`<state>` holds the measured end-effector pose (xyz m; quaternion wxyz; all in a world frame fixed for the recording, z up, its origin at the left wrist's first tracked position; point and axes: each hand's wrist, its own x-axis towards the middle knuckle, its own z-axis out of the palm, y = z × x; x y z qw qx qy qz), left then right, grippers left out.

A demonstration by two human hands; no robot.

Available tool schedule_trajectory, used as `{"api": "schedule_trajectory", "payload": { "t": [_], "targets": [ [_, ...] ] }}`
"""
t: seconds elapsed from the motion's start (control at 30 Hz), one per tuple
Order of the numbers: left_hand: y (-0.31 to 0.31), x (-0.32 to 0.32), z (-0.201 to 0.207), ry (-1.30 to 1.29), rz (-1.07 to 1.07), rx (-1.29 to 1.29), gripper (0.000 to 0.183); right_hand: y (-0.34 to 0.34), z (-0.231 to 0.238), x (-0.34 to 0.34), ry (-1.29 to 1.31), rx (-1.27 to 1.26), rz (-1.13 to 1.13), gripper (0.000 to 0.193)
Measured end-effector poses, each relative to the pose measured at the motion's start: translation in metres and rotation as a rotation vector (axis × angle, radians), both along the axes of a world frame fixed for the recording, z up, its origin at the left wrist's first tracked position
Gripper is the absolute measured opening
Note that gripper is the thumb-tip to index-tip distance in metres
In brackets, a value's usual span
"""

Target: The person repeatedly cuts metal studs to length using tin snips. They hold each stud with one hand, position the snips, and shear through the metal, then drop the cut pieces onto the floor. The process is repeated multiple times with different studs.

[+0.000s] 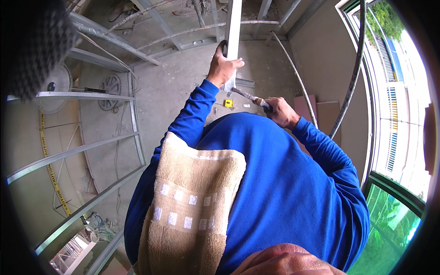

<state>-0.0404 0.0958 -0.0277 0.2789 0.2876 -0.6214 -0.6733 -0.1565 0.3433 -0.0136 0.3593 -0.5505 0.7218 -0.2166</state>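
Note:
My left hand (223, 69) is wrapped round a long pale metal stud (233, 27), its thumb across the near face. The stud runs away from me toward the top of the view, its near end just below this hand. In my right hand (283, 112) is a worn, stained hand tool (246, 95) with a dark grip; its exact kind is not clear. The tool's narrow far end lies beside the stud's near end; whether they touch I cannot tell. A yellow tape measure (228, 103) and a short metal channel piece (244, 82) lie below on the floor.
Metal framing (68, 153) stands at the left, with a round fan (55, 87) behind it. Stained scaffold pipes (206, 28) cross the far side, and another pipe (355, 68) rises at the right near the window (394, 91). A tan towel (195, 183) hangs over my chest.

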Motion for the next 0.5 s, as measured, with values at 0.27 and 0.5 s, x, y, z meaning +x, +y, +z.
{"api": "schedule_trajectory", "payload": {
  "t": [0.27,0.5],
  "targets": [
    [0.0024,0.0081,0.0056,-0.119,-0.246,0.432,0.029,0.0069,-0.0036,-0.0067,-0.519,-0.073,0.041,0.028],
    [0.0027,0.0041,0.0053,-0.060,-0.254,0.276,0.047,0.0064,-0.0041,-0.0049,-0.508,-0.101,0.027,0.020]
  ]
}}
